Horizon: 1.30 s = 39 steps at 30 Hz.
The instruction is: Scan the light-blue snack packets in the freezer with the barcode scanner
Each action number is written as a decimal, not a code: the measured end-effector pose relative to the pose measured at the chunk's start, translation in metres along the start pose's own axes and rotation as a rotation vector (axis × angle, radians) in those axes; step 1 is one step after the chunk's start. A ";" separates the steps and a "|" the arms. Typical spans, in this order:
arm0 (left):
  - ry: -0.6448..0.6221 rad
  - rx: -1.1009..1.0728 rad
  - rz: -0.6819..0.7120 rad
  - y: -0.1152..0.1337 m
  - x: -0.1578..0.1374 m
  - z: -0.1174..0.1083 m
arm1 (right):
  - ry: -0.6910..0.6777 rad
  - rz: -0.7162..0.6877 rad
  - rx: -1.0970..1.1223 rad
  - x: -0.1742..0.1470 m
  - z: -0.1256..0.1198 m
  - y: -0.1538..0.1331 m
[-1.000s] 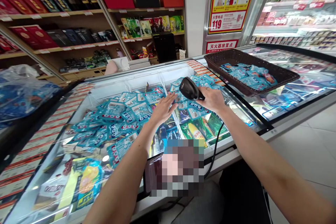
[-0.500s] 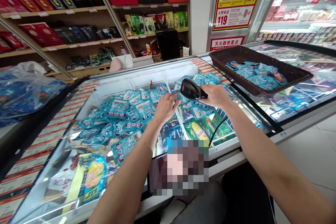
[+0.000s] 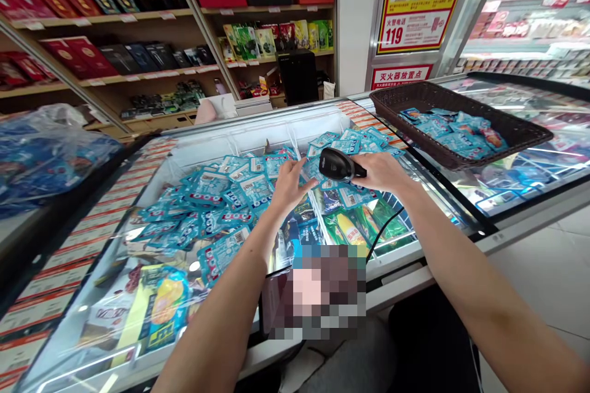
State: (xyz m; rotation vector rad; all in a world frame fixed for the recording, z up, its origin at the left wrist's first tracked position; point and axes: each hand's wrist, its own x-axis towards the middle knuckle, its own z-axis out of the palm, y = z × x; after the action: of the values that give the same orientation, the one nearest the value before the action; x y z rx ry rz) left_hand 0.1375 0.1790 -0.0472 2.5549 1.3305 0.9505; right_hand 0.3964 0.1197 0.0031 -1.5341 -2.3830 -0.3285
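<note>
Left hand (image 3: 290,185), well left of the brown basket (image 3: 412,137): grip spread, fingers apart, nothing seen held; can't tell if touching the blue packets (image 3: 255,190). Right hand (image 3: 381,171), just left of basket: grip clamped on scanner (image 3: 336,164) handle. Scanner probably light, stiff, knock-sensitive; take the handle. Packets left of basket likely light, floppy, slippery; pinch an edge. More inside basket.
</note>
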 end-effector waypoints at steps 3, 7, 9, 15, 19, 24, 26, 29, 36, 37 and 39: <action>0.066 -0.083 -0.113 -0.003 0.000 -0.002 | 0.012 0.009 -0.003 0.000 0.001 0.001; 0.222 -0.242 -0.280 -0.009 -0.001 -0.004 | 0.020 -0.003 -0.002 0.000 -0.001 0.001; 0.296 -0.314 -0.342 -0.013 -0.001 -0.003 | 0.025 -0.016 -0.005 0.000 -0.001 0.000; 0.339 -0.648 -0.387 -0.018 0.001 0.002 | 0.057 -0.060 -0.019 0.000 0.002 -0.004; 0.369 -0.767 -0.419 -0.017 0.002 0.001 | 0.060 -0.100 -0.003 -0.001 0.004 -0.007; 0.377 -0.776 -0.429 -0.014 0.002 -0.002 | 0.036 -0.147 0.058 -0.001 0.000 -0.010; 0.372 -0.781 -0.425 -0.014 0.002 -0.003 | 0.019 -0.145 0.068 -0.001 -0.001 -0.011; 0.367 -0.780 -0.422 -0.015 0.002 -0.002 | 0.002 -0.135 0.069 -0.001 -0.002 -0.011; 0.371 -0.704 -0.419 -0.015 0.002 -0.002 | -0.015 -0.132 0.084 0.000 -0.002 -0.013; 0.368 -0.694 -0.414 -0.015 0.002 -0.002 | -0.014 -0.131 0.081 0.000 -0.002 -0.014; 0.364 -0.680 -0.403 -0.016 0.001 -0.002 | -0.012 -0.127 0.074 0.000 -0.002 -0.014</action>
State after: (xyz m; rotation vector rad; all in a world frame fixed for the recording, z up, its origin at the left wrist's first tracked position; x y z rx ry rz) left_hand 0.1258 0.1896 -0.0512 1.5958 1.2358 1.4939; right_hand 0.3839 0.1136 0.0045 -1.3605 -2.4783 -0.2552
